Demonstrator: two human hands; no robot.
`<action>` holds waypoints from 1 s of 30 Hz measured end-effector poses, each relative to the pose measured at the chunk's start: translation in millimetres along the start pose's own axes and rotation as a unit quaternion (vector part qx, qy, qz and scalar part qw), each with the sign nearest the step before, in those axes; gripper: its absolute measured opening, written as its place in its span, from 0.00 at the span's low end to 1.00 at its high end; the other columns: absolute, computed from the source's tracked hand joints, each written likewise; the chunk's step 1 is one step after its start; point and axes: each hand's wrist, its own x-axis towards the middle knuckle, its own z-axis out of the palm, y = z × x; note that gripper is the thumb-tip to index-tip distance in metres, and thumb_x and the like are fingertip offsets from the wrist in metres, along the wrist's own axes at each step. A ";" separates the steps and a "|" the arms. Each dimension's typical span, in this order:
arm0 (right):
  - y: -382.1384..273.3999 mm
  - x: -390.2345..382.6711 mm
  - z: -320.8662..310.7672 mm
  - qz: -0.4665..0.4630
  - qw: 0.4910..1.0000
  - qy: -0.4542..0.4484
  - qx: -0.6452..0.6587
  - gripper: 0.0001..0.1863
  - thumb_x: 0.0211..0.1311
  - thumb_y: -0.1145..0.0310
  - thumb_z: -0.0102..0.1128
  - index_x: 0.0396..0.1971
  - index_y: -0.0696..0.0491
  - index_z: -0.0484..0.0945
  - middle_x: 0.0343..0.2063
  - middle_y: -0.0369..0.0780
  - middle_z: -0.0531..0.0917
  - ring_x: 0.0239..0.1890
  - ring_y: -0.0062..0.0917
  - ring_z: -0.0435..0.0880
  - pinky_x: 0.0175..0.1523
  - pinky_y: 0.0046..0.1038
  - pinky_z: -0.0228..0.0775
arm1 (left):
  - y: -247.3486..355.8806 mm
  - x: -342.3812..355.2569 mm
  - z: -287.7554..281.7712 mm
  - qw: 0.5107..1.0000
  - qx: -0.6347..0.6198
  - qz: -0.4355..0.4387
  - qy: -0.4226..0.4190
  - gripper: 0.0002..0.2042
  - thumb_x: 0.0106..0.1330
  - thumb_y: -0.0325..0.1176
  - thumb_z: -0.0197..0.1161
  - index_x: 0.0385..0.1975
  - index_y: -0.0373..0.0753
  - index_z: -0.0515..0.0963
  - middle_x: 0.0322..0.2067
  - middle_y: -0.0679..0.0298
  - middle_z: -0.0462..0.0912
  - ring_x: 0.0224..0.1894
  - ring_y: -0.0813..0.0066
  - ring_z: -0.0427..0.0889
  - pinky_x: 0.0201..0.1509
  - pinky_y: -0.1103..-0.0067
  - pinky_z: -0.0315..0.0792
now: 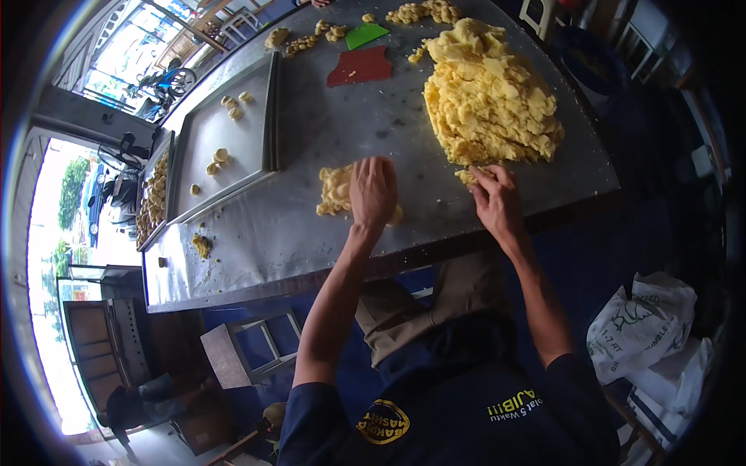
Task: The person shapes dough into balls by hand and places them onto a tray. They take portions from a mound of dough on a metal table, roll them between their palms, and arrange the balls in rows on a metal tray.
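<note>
My left hand (374, 190) is closed, its fingers curled under, over the right side of a cluster of pale dough pieces (334, 189) on the metal table. What lies inside those fingers is hidden; a bit of pale dough peeks out beside the wrist. My right hand (499, 200) pinches a small lump of yellow paste (466, 176) between thumb and fingers, low over the tabletop. Just beyond it rises a large crumbly mound of the same yellow paste (493, 101).
A metal tray (203, 136) at the left bears several small dough rounds; a fuller tray (153, 198) lies past it. Red (361, 67) and green (365, 35) flat scrapers rest near the far dough pieces (423, 12). Another person's hand (320, 3) shows at the far edge.
</note>
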 end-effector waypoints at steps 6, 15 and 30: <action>24.2 12.3 -8.3 0.058 0.997 -0.018 0.056 0.17 0.59 0.74 0.66 0.49 0.57 0.83 0.40 0.48 0.76 0.43 0.45 0.78 0.48 0.39 0.71 | 19.6 -59.1 -54.6 0.993 0.016 0.059 -0.104 0.08 0.67 0.28 0.60 0.43 0.35 0.78 0.38 0.55 0.80 0.48 0.60 0.78 0.50 0.66 0.72; 11.0 -3.8 -1.4 -0.036 0.996 -0.014 -0.078 0.17 0.63 0.76 0.60 0.52 0.59 0.80 0.54 0.53 0.76 0.56 0.49 0.75 0.59 0.39 0.70 | -82.3 -56.9 -114.4 0.995 0.099 -0.018 0.007 0.26 0.58 0.23 0.68 0.60 0.40 0.73 0.60 0.53 0.75 0.58 0.54 0.75 0.61 0.67 0.73; 16.6 -11.9 -5.8 -0.038 0.991 -0.046 -0.120 0.22 0.64 0.81 0.55 0.59 0.60 0.75 0.56 0.50 0.75 0.53 0.47 0.77 0.59 0.40 0.70 | -105.8 -62.8 -58.8 0.972 -0.056 -0.215 0.076 0.11 0.67 0.32 0.58 0.43 0.32 0.78 0.39 0.48 0.83 0.44 0.51 0.83 0.49 0.65 0.76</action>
